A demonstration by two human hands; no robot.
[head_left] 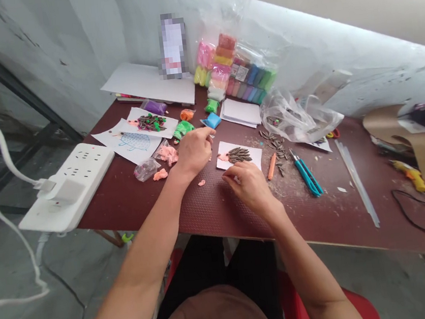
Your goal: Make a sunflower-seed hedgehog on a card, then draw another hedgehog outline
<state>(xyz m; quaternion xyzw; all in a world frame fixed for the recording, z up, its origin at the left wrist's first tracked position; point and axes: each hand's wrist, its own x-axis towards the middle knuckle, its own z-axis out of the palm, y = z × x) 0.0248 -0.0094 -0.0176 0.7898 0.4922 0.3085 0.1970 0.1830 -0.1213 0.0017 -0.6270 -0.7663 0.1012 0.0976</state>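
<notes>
A white card (pixel 258 153) lies in front of me, bearing a hedgehog figure with a pink clay face and a back of dark striped seeds (pixel 239 155). My right hand (pixel 249 183) rests at the card's near edge, thumb and fingers pinched together; whatever they hold is hidden. Left of the card, my left hand (pixel 195 152) hovers with fingers curled closed, its fingertips close to a blue clay packet (pixel 211 120). I cannot make out anything in it. Pink clay (pixel 169 154) in an opened wrapper sits beside that wrist, with a loose pink lump (pixel 160 174) nearby.
Loose seeds (pixel 278 144), an orange stick-like tool (pixel 272 166) and teal-handled cutters (pixel 306 173) lie to the right. Bagged coloured clay (pixel 221 69) and a phone (pixel 173 46) stand along the wall. A white power strip (pixel 68 189) juts at the left edge; a yellow glue gun (pixel 412 176) lies far right.
</notes>
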